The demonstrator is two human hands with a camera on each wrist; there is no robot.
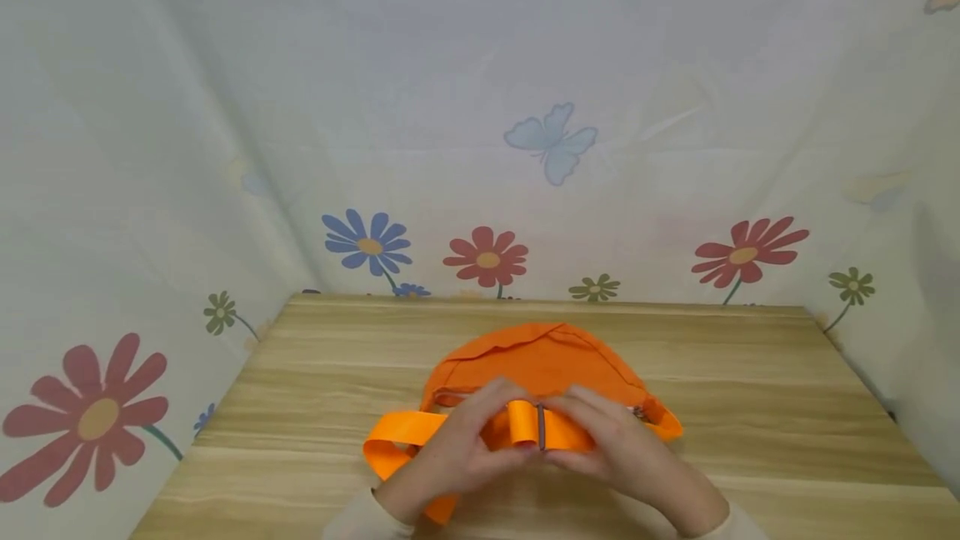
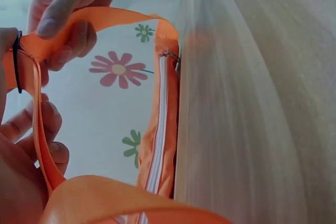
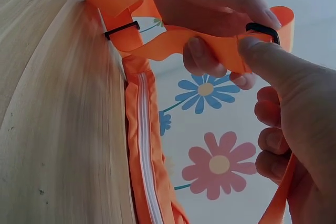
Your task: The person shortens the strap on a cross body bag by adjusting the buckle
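Note:
An orange half-round waist bag (image 1: 540, 361) lies on the table, its white zipper (image 2: 159, 124) facing my body. In front of it my hands hold up its orange strap, which runs through a dark slider buckle (image 1: 542, 427). My left hand (image 1: 480, 440) pinches the strap just left of the buckle. On the other side my right hand (image 1: 626, 452) grips the strap, its thumb (image 3: 260, 56) pressed right by the buckle. A strap loop (image 1: 397, 440) bulges out left of my left wrist. A second dark buckle (image 3: 122, 30) sits on the strap near the bag's end.
The wood-grain table (image 1: 330, 373) extends around the bag on all sides. A pale cloth backdrop (image 1: 450, 107) printed with flowers and butterflies rises behind the table and along both its sides.

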